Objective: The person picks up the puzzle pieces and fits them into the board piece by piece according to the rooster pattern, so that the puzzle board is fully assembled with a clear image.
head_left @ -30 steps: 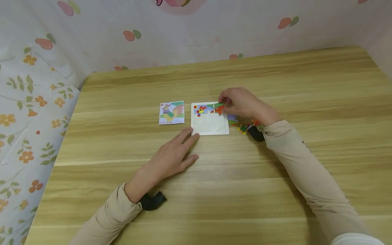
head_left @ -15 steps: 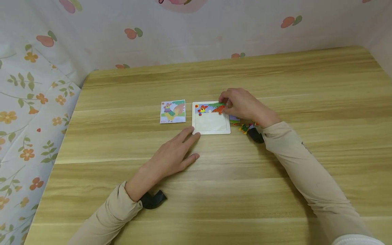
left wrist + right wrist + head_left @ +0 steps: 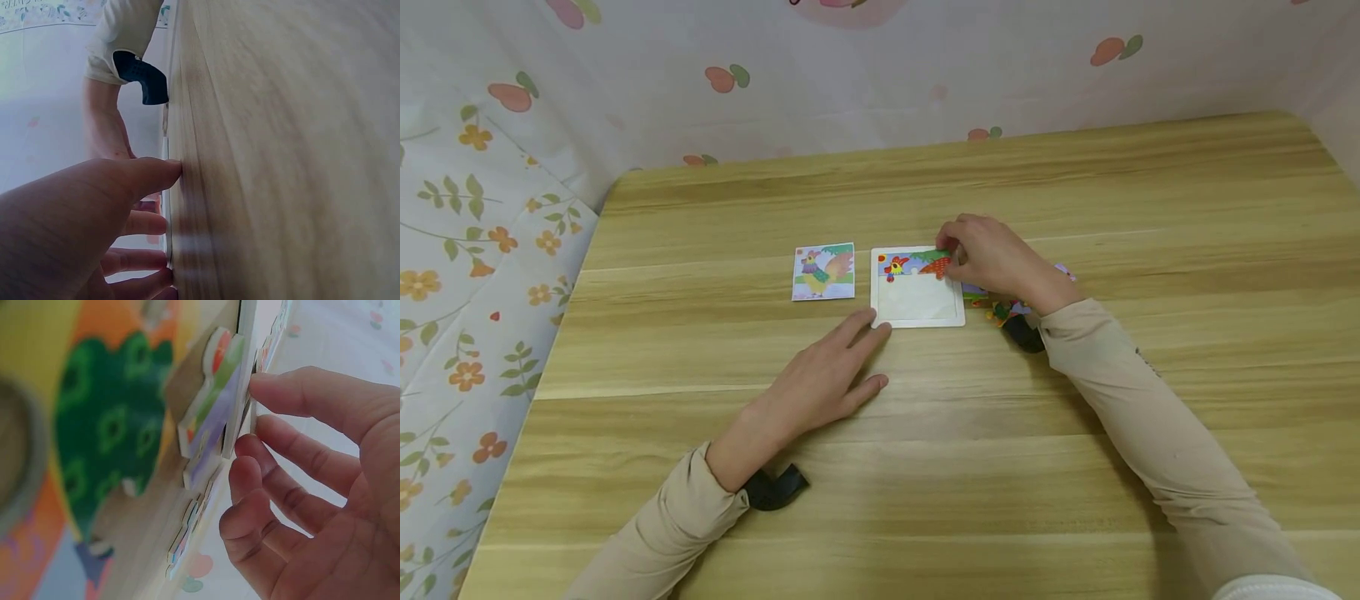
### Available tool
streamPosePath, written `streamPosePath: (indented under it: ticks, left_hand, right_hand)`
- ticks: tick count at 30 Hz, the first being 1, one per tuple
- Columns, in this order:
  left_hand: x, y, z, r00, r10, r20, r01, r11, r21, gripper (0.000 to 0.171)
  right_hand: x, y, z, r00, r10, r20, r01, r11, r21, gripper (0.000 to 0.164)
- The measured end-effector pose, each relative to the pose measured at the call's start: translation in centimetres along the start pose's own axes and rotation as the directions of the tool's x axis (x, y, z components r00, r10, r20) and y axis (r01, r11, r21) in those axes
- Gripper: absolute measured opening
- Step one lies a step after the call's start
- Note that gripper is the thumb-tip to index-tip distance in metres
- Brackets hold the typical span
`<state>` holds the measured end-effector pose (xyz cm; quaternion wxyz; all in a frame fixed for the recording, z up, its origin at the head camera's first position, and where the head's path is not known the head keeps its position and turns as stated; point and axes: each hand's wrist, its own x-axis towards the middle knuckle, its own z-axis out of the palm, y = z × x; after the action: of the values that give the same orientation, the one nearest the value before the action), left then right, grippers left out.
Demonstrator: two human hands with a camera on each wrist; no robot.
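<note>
A white puzzle tray [image 3: 917,324] lies mid-table, its top row filled with picture pieces, including a rooster head piece [image 3: 896,267]. At its top right corner my right hand [image 3: 997,257] pinches a puzzle piece [image 3: 936,267] with a red tail, thumb and fingertips at the tray's edge. The hand hides part of that piece. My left hand [image 3: 817,386] rests beside the lower left corner, fingers stretched out and fingertips touching the tray. In the left wrist view the left thumb [image 3: 153,174] lies apart from the other fingers.
A square rooster picture card [image 3: 823,272] lies left of the tray. Several loose puzzle pieces [image 3: 1000,313] lie right of it, partly under the right wrist. Close up, the right wrist view shows a green-patterned piece [image 3: 112,412]. A patterned curtain [image 3: 850,100] hangs behind the table.
The red-tailed piece has moved into line with its neighbours, and the gap between them has closed. My left hand keeps its place at the tray's corner.
</note>
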<state>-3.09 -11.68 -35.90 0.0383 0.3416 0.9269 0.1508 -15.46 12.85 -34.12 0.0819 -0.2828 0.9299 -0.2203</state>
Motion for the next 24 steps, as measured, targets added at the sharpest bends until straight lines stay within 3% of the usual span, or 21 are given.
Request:
streamPosePath:
  ticks: [24]
  left_hand:
    - [-0.01, 0.11, 0.10, 1.000, -0.010, 0.005, 0.010, 1.000, 0.003, 0.055]
  right_hand:
    - [-0.10, -0.11, 0.06, 1.000, 0.025, 0.013, -0.025, 1.000, 0.013, 0.024]
